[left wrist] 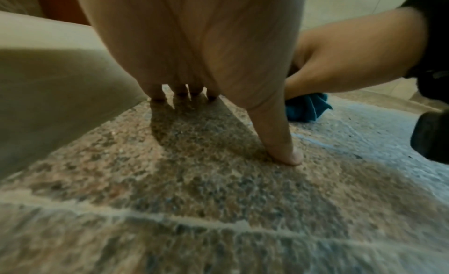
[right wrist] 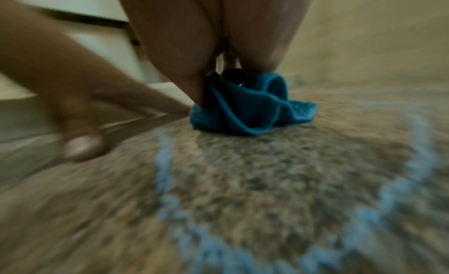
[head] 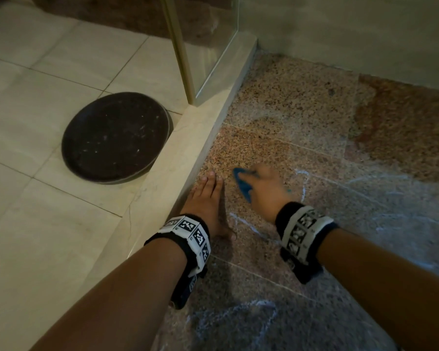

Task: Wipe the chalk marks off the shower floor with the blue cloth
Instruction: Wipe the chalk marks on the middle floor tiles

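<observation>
Fingers of the right hand (head: 264,190) bunched over the blue cloth (head: 242,184), gripping it and pressing it onto the shower floor (head: 302,117); folds of cloth spilling out beneath the palm in the right wrist view (right wrist: 245,109), blurred. Cloth well inside the shower, a short way in from the cream curb (head: 178,153). Pale chalk marks (head: 303,183) looping just beyond the cloth on the side away from the curb, more faint strokes (head: 243,225) between the two wrists, and a wide hazy smear (head: 395,198) farther from the curb still. Left hand (head: 205,201) flat on the speckled stone right against the foot of the curb, fingers straight and together, thumb (left wrist: 286,149) splayed and planted, holding nothing; near the cloth but not touching it. Marker-patterned wristbands (head: 188,236) strapped on both forearms. Across the curb from the hands, on the light tiled bathroom floor (head: 36,97), a round dark tray (head: 114,138) lying flat with its edge close against the curb. Atop the curb's far stretch, a glass panel (head: 213,46) in a brass-coloured frame (head: 180,54).
</observation>
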The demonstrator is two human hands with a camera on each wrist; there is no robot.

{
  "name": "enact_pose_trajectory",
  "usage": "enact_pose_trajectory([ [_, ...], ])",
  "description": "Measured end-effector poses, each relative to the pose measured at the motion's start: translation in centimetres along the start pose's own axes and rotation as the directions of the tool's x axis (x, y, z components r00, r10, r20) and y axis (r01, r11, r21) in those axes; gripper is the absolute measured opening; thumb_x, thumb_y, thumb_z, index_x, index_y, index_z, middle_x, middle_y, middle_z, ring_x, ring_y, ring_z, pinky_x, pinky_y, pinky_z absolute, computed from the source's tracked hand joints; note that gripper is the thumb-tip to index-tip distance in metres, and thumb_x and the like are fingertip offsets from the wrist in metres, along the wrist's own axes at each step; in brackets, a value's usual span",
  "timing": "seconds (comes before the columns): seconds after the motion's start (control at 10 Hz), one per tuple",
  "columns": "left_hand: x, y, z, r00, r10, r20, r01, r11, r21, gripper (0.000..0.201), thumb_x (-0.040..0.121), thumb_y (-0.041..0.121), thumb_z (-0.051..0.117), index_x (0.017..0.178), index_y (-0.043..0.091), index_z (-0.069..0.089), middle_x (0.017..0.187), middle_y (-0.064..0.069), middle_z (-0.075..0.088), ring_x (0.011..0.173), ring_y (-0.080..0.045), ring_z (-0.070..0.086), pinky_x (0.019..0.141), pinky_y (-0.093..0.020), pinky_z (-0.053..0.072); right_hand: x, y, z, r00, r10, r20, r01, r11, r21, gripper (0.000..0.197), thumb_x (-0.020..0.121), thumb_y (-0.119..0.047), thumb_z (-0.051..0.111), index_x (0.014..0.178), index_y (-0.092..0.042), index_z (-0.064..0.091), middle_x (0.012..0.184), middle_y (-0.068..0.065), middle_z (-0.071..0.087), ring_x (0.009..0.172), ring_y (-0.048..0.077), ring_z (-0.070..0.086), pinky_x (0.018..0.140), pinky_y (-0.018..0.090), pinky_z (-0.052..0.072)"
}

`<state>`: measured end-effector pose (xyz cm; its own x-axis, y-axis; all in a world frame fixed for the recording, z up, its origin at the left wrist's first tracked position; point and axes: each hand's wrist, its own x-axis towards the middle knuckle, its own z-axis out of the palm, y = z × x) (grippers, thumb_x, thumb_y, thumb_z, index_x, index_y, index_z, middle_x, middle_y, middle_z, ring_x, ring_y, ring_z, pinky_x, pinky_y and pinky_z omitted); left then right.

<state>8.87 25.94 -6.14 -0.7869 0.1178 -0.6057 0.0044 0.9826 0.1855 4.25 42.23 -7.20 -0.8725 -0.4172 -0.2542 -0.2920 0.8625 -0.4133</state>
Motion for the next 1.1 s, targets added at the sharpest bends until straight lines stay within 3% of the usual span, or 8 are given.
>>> enact_pose_trajectory([
  [0.1, 0.2, -0.2, 0.3, 1.000, -0.012, 0.001, 0.012, 1.000, -0.002, 0.136, 0.068, 0.065, 0.074, 0.150, 0.013, -0.021, 0.156, -0.006, -0.031, 0.146, -0.022, -0.021, 0.121, -0.039, -0.003, -0.8, -1.7, 0.9, 0.958, -0.250, 0.138, 0.263, 0.961, -0.083, 0.055, 0.092, -0.004, 0.045, 0.143, -0.021, 0.035, 0.146, 0.009, 0.026, 0.129, 0.035, 0.027, 0.107, 0.043, 0.030],
  [0.3, 0.3, -0.2, 0.2, 1.000, 0.018, -0.010, -0.018, 1.000, 0.025, 0.139, 0.065, 0.067, 0.074, 0.151, 0.014, -0.021, 0.156, -0.006, -0.031, 0.146, -0.023, -0.022, 0.121, -0.040, -0.003, 2.2, 1.7, -1.8, 0.995, 0.098, -0.037, -0.098, 0.995, -0.005, 0.049, 0.090, -0.007, 0.048, 0.137, -0.021, 0.045, 0.137, 0.016, 0.039, 0.122, 0.035, 0.040, 0.100, 0.040, 0.037],
  [0.5, 0.4, -0.4, 0.7, 0.999, 0.014, -0.038, -0.014, 1.000, 0.007, 0.137, 0.067, 0.067, 0.073, 0.150, 0.013, -0.020, 0.156, -0.006, -0.030, 0.146, -0.022, -0.021, 0.120, -0.036, -0.006, -1.0, -2.2, 0.5, 0.956, -0.216, 0.199, 0.249, 0.955, -0.162, 0.056, 0.093, -0.011, 0.045, 0.145, -0.022, 0.028, 0.147, 0.006, 0.016, 0.129, 0.033, 0.023, 0.108, 0.040, 0.030],
  [0.6, 0.3, -0.4, 0.7, 0.999, 0.011, -0.031, -0.010, 1.000, 0.013, 0.138, 0.066, 0.067, 0.073, 0.151, 0.013, -0.021, 0.156, -0.006, -0.030, 0.146, -0.022, -0.021, 0.121, -0.038, -0.003, -0.3, -0.8, -0.1, 0.974, -0.187, 0.132, 0.196, 0.979, -0.063, 0.053, 0.090, -0.008, 0.050, 0.140, -0.024, 0.040, 0.139, 0.011, 0.032, 0.124, 0.031, 0.034, 0.101, 0.040, 0.037],
  [0.7, 0.2, -0.3, 0.5, 1.000, 0.016, -0.026, -0.015, 1.000, 0.018, 0.138, 0.065, 0.067, 0.074, 0.151, 0.014, -0.021, 0.156, -0.006, -0.031, 0.146, -0.022, -0.022, 0.121, -0.039, -0.003, 1.2, 1.3, -1.5, 1.000, -0.005, 0.018, 0.006, 0.997, -0.078, 0.051, 0.088, -0.009, 0.051, 0.136, -0.027, 0.047, 0.135, 0.009, 0.037, 0.120, 0.030, 0.036, 0.098, 0.039, 0.039],
  [0.8, 0.1, -0.2, 0.4, 0.999, 0.025, -0.038, -0.024, 1.000, 0.020, 0.138, 0.065, 0.067, 0.074, 0.151, 0.014, -0.021, 0.156, -0.007, -0.032, 0.146, -0.022, -0.022, 0.121, -0.038, -0.005, 0.8, 0.9, -1.5, 0.998, 0.058, 0.001, -0.057, 0.995, -0.080, 0.050, 0.090, -0.013, 0.047, 0.139, -0.025, 0.042, 0.141, 0.006, 0.028, 0.125, 0.032, 0.029, 0.105, 0.039, 0.035],
  [1.0, 0.2, -0.3, 0.6, 0.999, 0.018, -0.049, -0.018, 1.000, -0.004, 0.135, 0.067, 0.065, 0.074, 0.151, 0.014, -0.018, 0.158, -0.006, -0.027, 0.147, -0.023, -0.019, 0.121, -0.038, -0.003, -1.5, -1.0, 0.5, 0.949, -0.283, 0.139, 0.296, 0.951, -0.089, 0.052, 0.091, -0.007, 0.052, 0.138, -0.028, 0.045, 0.142, 0.002, 0.032, 0.128, 0.028, 0.030, 0.108, 0.036, 0.030],
  [1.1, 0.3, -0.3, 0.5, 0.999, 0.017, -0.036, -0.016, 1.000, 0.010, 0.139, 0.064, 0.066, 0.075, 0.151, 0.014, -0.019, 0.156, -0.006, -0.029, 0.146, -0.024, -0.020, 0.121, -0.039, -0.002, 0.5, 1.8, -0.6, 0.988, -0.155, 0.001, 0.155, 0.988, 0.007, 0.045, 0.088, -0.007, 0.057, 0.130, -0.023, 0.055, 0.130, 0.010, 0.046, 0.118, 0.031, 0.044, 0.099, 0.031, 0.037],
])
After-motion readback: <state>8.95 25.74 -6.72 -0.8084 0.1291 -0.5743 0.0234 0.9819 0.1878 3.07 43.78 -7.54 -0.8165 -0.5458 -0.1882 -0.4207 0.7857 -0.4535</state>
